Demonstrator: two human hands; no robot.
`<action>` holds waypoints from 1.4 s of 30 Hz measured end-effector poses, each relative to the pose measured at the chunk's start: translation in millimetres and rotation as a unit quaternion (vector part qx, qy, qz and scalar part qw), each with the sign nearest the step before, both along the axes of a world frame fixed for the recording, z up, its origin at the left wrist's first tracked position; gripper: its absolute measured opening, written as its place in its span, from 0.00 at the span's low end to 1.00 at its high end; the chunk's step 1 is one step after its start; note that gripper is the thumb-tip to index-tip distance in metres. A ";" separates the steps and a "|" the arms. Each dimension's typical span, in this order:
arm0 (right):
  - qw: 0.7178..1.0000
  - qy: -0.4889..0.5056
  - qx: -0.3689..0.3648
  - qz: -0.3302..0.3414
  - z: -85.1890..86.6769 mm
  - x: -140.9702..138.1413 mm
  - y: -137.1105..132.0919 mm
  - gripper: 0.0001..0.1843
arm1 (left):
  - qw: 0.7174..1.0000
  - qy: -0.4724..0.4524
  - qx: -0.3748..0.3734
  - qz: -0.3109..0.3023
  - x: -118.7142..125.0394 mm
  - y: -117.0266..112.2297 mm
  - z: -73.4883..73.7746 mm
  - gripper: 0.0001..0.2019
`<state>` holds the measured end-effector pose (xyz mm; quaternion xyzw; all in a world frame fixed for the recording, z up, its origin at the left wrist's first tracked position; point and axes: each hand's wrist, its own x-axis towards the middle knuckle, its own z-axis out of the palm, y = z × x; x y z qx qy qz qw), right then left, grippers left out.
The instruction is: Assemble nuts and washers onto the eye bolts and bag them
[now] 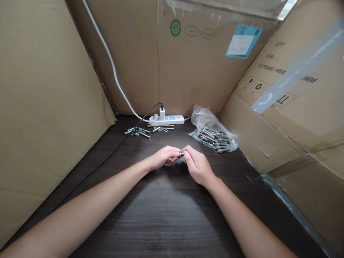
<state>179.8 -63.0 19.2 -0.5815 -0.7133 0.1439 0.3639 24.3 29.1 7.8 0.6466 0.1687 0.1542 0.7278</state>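
Note:
Above the middle of the dark tabletop, my left hand (168, 156) and my right hand (196, 163) meet fingertip to fingertip. Between them is a small brass-coloured metal bolt (182, 154), pinched from both sides. Most of its length is hidden by the fingers, so I cannot tell whether a nut or washer is on it. Loose silver bolts (144, 134) and small washers (161, 130) lie beyond my left hand. Past my right hand rests a clear plastic bag (200, 116) with many metal bolts (215, 138) in it.
A white power strip (177, 119) with a plugged-in charger (162, 114) stands at the back. Its white cable (113, 68) rises to the upper left, and a black cord (107, 157) crosses the table's left side. Cardboard walls (129, 53) close in the left, back and right.

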 end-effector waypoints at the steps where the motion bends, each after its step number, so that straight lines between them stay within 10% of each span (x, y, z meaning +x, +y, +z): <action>1: 1.000 0.002 0.001 0.005 0.2 -0.2 0.0 0.14 | 1.000 0.002 0.001 0.001 -0.2 -0.3 0.5 0.15; 34: 0.996 0.085 -0.024 0.033 -9.2 3.1 3.0 0.18 | 0.996 0.025 0.071 0.042 3.1 -5.0 0.8 0.24; 42: 0.988 0.150 -0.037 0.028 -15.8 2.2 6.1 0.19 | 0.999 0.030 -0.006 0.041 4.1 -4.6 2.4 0.20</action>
